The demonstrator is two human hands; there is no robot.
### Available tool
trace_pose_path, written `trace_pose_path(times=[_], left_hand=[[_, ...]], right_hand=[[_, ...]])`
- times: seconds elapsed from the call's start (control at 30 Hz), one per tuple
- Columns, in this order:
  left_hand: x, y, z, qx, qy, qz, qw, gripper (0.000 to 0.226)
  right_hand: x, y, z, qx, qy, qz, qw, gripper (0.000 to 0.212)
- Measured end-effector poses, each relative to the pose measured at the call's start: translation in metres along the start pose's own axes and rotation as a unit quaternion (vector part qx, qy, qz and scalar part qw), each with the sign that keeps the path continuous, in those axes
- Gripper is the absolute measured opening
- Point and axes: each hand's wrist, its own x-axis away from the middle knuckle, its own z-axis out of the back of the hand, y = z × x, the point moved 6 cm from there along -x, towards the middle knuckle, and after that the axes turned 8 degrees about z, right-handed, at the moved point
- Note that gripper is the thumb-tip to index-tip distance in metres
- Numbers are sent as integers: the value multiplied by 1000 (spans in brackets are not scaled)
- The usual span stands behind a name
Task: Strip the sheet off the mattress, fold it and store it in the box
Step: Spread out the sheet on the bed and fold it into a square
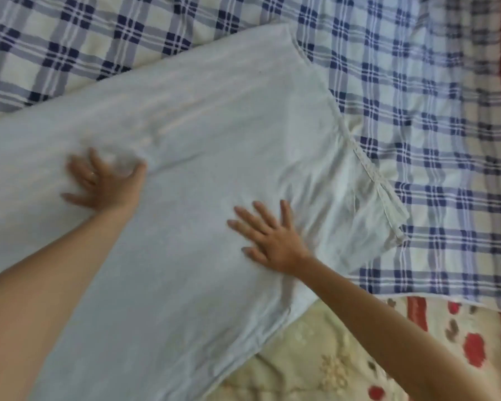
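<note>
Sheet (pixel 214 125), white, lies slantwise over the blue plaid bed cover (pixel 422 111), with both hands flat on it.
I see my left hand (pixel 107 183) pressing down with fingers spread, a little blurred. My right hand (pixel 272 241) lies well apart from it, nearer the sheet's hemmed end, fingers straight and splayed. The sheet's near edge overlaps a cream blanket (pixel 315 360) with red flowers.

White sheet (pixel 214 134) on blue-and-cream plaid cloth (pixel 417 82).
</note>
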Motion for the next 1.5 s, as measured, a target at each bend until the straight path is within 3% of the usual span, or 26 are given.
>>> trace_pose_path(times=[0.07,0.13,0.17,0.23,0.3,0.37,0.43,0.5,0.57,0.6,0.87,1.0,1.07,1.17,1.27,1.33,1.4,1.5], left_hand=[[37,-20,-16,-44,42,-152,987,73],[102,-50,-46,-110,39,-298,947,67],[134,-66,-61,-144,22,-346,927,69],[203,-98,-90,-202,-22,-404,892,72],[256,-123,-114,-234,-60,-443,863,73],[299,-143,-131,-268,-93,-473,834,78],[322,-153,-138,-274,-103,-497,817,80],[323,-148,-131,-224,-89,-499,832,69],[320,-133,-128,-193,-74,-498,842,66],[317,-125,-128,-189,-72,-498,844,66],[326,-75,-134,-219,-99,-509,827,57],[321,-67,-142,-189,-103,-499,839,47],[322,-66,-148,-187,-100,-505,836,44],[322,-62,-159,-177,-106,-496,843,41],[321,-55,-164,-172,-110,-466,861,36],[325,-49,-168,-174,-105,-469,860,38],[330,-46,-174,-186,-99,-479,852,44],[333,-44,-182,-196,-99,-487,845,44]], right_hand=[[63,60,-17,-47,-7,-218,975,63],[139,117,-26,-83,-19,-451,889,67],[158,135,-27,-108,-27,-507,854,68],[170,140,-22,-154,5,-533,832,66],[163,131,-7,-158,113,-536,822,60],[173,113,-4,-164,196,-578,775,60],[191,99,-15,-233,219,-667,673,75],[205,94,-28,-323,237,-727,558,89],[217,105,-29,-420,303,-714,471,79],[219,113,-27,-462,322,-697,444,70],[214,161,7,-539,267,-661,447,50],[218,181,24,-465,224,-669,535,38],[222,187,24,-462,203,-672,542,29],[202,183,30,-638,174,-564,494,24],[182,202,47,-703,215,-439,517,21],[186,216,40,-659,240,-462,542,25],[206,221,14,-577,229,-549,560,34],[232,212,-22,-500,240,-624,550,35]])
